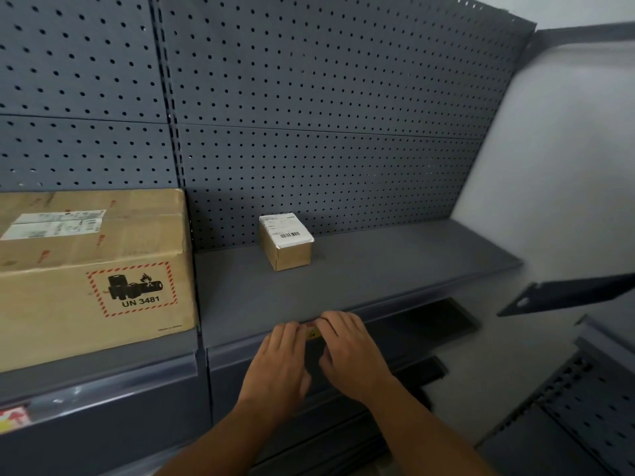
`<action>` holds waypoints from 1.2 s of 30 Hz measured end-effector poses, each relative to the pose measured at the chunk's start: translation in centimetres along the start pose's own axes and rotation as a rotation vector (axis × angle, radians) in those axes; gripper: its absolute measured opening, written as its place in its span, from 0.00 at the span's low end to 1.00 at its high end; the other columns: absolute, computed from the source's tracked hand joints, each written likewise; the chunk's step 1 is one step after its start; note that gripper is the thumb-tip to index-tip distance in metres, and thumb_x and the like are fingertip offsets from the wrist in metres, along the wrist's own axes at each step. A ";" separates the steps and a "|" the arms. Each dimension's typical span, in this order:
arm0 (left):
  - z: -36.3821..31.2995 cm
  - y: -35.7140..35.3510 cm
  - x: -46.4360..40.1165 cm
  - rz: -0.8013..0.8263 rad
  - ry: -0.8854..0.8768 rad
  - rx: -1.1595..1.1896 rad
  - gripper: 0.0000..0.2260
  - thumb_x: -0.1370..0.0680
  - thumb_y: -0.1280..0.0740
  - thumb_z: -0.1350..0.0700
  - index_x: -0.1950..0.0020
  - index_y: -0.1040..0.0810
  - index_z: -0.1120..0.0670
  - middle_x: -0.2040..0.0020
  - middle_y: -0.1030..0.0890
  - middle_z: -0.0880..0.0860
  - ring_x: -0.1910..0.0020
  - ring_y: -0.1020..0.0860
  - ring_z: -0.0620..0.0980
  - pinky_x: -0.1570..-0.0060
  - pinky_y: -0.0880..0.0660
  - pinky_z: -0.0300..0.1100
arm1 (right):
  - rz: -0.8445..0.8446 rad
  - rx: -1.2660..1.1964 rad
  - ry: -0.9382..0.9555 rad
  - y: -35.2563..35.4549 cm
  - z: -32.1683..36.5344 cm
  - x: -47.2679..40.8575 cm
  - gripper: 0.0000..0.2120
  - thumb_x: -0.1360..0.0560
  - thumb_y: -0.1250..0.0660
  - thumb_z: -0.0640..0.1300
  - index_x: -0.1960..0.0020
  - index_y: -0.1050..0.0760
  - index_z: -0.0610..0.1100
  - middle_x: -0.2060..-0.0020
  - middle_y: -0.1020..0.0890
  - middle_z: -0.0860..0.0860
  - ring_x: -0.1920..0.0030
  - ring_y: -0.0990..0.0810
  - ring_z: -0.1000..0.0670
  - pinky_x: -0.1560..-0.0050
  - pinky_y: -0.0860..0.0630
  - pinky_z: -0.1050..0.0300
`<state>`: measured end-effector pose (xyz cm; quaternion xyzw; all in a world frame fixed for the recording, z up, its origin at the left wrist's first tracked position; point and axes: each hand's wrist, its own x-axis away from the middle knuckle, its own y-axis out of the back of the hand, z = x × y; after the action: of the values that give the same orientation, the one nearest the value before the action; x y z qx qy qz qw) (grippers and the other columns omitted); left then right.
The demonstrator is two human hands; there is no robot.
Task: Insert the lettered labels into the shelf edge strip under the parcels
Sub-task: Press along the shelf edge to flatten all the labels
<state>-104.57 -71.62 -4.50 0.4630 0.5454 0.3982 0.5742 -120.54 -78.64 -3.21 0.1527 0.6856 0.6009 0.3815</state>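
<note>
A small yellow and red label [312,332] sits at the shelf edge strip [412,316], mostly hidden between my hands. My left hand [280,359] and my right hand [347,345] both lie against the strip with fingertips on the label's two ends. Whether they pinch it or only press it is hidden. A small brown parcel [287,243] with a white barcode sticker stands on the shelf [378,262] behind the label. A large carton [92,273] marked UN 3481 fills the neighbouring shelf on the left.
Grey pegboard [309,115] backs the shelves. The clear strip under the large carton [103,379] holds a red and yellow label [13,419] at far left. A loose bracket [563,293] and pegboard panels [584,389] lie at the right.
</note>
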 end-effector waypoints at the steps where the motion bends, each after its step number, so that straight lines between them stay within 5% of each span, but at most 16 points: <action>1: 0.1 0.0 0.0 0.003 0.006 0.005 0.30 0.23 0.41 0.51 0.22 0.44 0.57 0.30 0.36 0.54 0.31 0.36 0.54 0.25 0.40 0.48 | -0.002 -0.001 0.003 -0.1 0.1 0.0 0.22 0.28 0.41 0.43 0.35 0.29 0.44 0.39 0.25 0.48 0.36 0.27 0.47 0.28 0.34 0.50; 8: 0.4 0.7 0.3 0.034 0.013 0.030 0.28 0.23 0.38 0.52 0.25 0.39 0.58 0.34 0.33 0.56 0.35 0.33 0.55 0.29 0.34 0.50 | -0.021 0.006 -0.008 -1.0 0.4 -0.1 0.23 0.31 0.32 0.40 0.37 0.25 0.43 0.41 0.22 0.48 0.39 0.23 0.46 0.32 0.27 0.47; 18: 1.1 0.8 1.3 0.042 -0.025 -0.007 0.35 0.24 0.32 0.51 0.23 0.44 0.59 0.26 0.36 0.60 0.26 0.37 0.59 0.22 0.44 0.53 | -0.022 0.099 -0.044 -1.8 1.0 0.4 0.29 0.36 0.25 0.38 0.35 0.25 0.39 0.40 0.21 0.43 0.39 0.21 0.43 0.33 0.26 0.42; 24: 4.8 2.0 4.0 -0.064 -0.034 0.032 0.31 0.26 0.30 0.50 0.27 0.37 0.58 0.32 0.31 0.57 0.33 0.31 0.57 0.27 0.35 0.54 | 0.038 0.213 -0.111 -1.1 3.4 -0.2 0.30 0.34 0.24 0.44 0.34 0.26 0.40 0.38 0.21 0.43 0.38 0.22 0.43 0.32 0.28 0.42; 36: 26.4 9.6 22.9 -0.175 0.150 -0.069 0.23 0.26 0.36 0.50 0.32 0.32 0.54 0.37 0.29 0.53 0.39 0.30 0.54 0.34 0.29 0.51 | -0.199 0.096 0.242 -2.1 29.8 -5.9 0.21 0.28 0.33 0.39 0.36 0.25 0.39 0.40 0.22 0.42 0.39 0.23 0.41 0.35 0.26 0.42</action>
<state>-75.85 -49.70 -1.79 0.3622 0.6111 0.3987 0.5800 -95.06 -62.05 -2.81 0.0284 0.7663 0.5405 0.3461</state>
